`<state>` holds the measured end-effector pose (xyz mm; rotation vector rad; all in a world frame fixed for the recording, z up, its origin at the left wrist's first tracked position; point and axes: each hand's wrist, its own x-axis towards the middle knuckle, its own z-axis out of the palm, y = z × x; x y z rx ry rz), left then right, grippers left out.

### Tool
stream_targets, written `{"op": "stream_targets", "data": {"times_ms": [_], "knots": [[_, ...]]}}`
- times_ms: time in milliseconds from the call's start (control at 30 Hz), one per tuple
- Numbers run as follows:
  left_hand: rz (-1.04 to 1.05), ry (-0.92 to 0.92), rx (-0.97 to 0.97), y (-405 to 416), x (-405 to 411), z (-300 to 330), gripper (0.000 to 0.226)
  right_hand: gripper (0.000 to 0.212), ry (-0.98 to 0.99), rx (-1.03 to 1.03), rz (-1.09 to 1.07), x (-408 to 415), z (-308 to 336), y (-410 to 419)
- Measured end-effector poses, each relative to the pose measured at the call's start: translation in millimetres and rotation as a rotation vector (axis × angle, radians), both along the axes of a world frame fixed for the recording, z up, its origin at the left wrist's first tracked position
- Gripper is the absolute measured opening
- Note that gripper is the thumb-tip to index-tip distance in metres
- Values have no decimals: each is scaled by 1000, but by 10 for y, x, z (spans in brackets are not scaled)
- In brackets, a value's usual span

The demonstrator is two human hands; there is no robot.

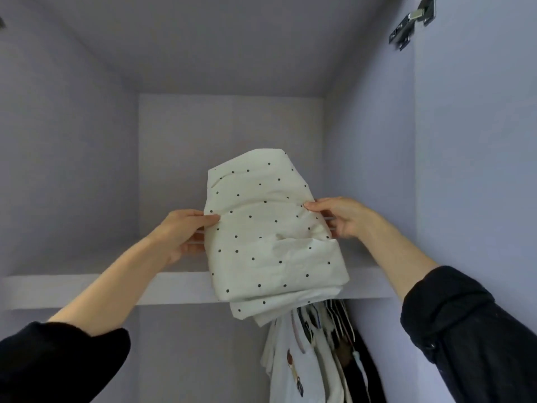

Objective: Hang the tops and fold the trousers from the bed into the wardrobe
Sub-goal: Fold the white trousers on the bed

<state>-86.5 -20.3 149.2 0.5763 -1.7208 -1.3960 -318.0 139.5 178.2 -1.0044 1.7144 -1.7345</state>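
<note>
So this is the "put the folded trousers away" step. The folded trousers (270, 237), cream with little black dots, are held up at the wardrobe's upper shelf (180, 287). The left hand (186, 234) has its grip on the left edge of the bundle, thumb on top and fingers tucked under; the right hand (340, 218) pinches the right edge the same way. Between the two grips the bundle tilts, its far end up over the shelf and its near end hanging past the shelf's front edge, a loose layer drooping below. Can't tell if the far end is touching the board. Below the right grip, hung tops (308, 359) are already on the rail.

I reckon the next move is pushing it forward and down flat, without the fold slipping apart.
</note>
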Motion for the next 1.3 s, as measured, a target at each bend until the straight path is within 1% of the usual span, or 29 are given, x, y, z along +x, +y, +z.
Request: {"op": "stream_targets", "data": {"times_ms": [100,167,200,267,333,367,400,467,500,533,600,667,700,767,867,933,1000,1067,1133,1200,1233,1267,1300], "knots": [[7,18,22,-298,-437,166,7,16,4,36,4,-443,204,-321],[17,-25,47,-536,-733,167,11,18,43,111,-10,-726,301,-558],[11,-85,46,-632,-834,120,17,19,119,170,-46,-824,319,-650],[-9,-279,16,-830,-1032,14,25,26,372,307,-150,-1006,366,-864],[24,-534,-116,-994,-1144,-70,27,36,547,362,-180,-1043,414,-1026],[50,-609,-213,-1038,-1171,-75,27,38,608,367,-154,-979,440,-1061],[61,-649,-325,-1101,-1208,-66,27,38,679,376,-115,-870,456,-1110],[66,-715,-648,-1231,-1270,-5,38,39,854,416,-42,-559,441,-1192],[34,-740,-793,-1264,-1296,29,46,42,938,448,15,-385,397,-1218],[-24,-748,-895,-1285,-1331,41,53,47,1023,507,73,-222,330,-1232],[-193,-781,-971,-1346,-1389,10,61,58,1221,711,168,5,167,-1292],[-299,-879,-1012,-1413,-1450,-44,62,58,1362,906,223,65,26,-1335],[-292,-929,-1030,-1430,-1464,-71,61,53,1393,960,247,42,-9,-1333],[-237,-985,-1064,-1473,-1483,-77,56,46,1388,1025,246,-38,-11,-1321],[-190,-1053,-1159,-1393,-1489,-27,45,50,1432,1146,201,-253,9,-1362],[-231,-1061,-1176,-1273,-1487,14,40,53,1457,1226,160,-451,-10,-1392],[-303,-1012,-1190,-1205,-1513,27,44,52,1445,1246,52,-726,-41,-1386],[-324,-976,-1232,-1195,-1584,-2,47,48,1423,1182,-103,-993,-83,-1350],[-281,-1015,-1274,-1251,-1700,-56,51,43,1369,1037,-170,-1180,-144,-1366],[-239,-1115,-1272,-1336,-1847,-85,52,39,1305,864,-157,-1238,-240,-1441],[-229,-1159,-1260,-1386,-1923,-82,52,41,1274,808,-137,-1246,-295,-1487],[-225,-1184,-1243,-1436,-2030,-74,52,47,1246,797,-114,-1286,-341,-1535],[-218,-1203,-1221,-1478,-2104,-78,52,54,1213,835,-95,-1313,-392,-1581]]}}
